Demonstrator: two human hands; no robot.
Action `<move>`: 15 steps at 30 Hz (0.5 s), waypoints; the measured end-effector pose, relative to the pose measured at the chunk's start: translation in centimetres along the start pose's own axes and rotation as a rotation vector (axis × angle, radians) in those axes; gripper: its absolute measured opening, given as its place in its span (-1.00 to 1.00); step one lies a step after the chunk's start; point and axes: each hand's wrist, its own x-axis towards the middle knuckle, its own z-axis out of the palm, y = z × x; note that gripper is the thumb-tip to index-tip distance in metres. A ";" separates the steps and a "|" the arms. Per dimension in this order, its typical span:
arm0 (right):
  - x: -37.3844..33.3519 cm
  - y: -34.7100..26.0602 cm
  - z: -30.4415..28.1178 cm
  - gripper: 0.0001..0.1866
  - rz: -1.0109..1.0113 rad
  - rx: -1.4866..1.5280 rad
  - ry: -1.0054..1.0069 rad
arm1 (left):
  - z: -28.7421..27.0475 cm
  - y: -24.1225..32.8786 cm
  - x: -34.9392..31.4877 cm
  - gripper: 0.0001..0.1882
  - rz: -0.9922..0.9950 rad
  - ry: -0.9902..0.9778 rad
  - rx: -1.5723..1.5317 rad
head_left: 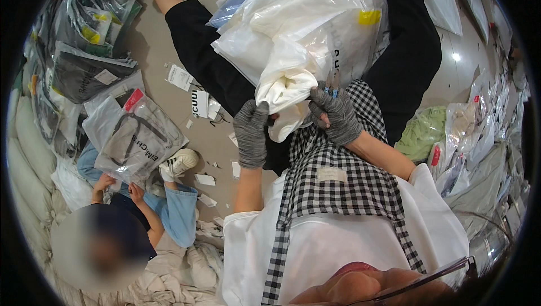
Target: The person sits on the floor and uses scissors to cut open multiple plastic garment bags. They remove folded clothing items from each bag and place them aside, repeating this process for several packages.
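Between my hands is a clear plastic bag with bunched white cloth showing at its open end. My left hand, in a grey knit glove, is closed on the left edge of the bag and cloth. The right hand, gloved the same way, grips the cloth and bag at the right side. A slim thing with blue bands stands out by the right fingers; its kind is unclear. Fingertips are partly hidden by the cloth.
Several bagged garments lie between my legs. Stacked dark bagged clothes stand at the left, where another person's hands hold a bagged grey garment. Paper scraps lie on the floor; a green bagged garment lies right.
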 end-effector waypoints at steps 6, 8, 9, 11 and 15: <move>-0.2 0.3 -0.9 -0.76 -0.324 -0.691 -0.110 | 2.0 3.0 -0.3 -0.73 0.746 -0.043 0.660; 0.1 0.5 -1.6 -0.68 -0.562 -1.024 -0.201 | 2.2 3.0 -0.2 -0.76 0.704 -0.108 0.688; 0.3 0.6 -1.7 -0.64 -0.696 -1.144 -0.229 | 2.2 2.6 0.0 -0.77 0.715 -0.103 0.739; 0.4 0.8 -1.8 -0.61 -0.911 -1.211 -0.239 | 2.2 2.6 0.1 -0.78 0.773 -0.152 0.806; 0.7 1.3 -1.7 -0.64 -0.951 -1.225 -0.231 | 2.5 2.5 -0.1 -0.79 0.840 -0.104 0.914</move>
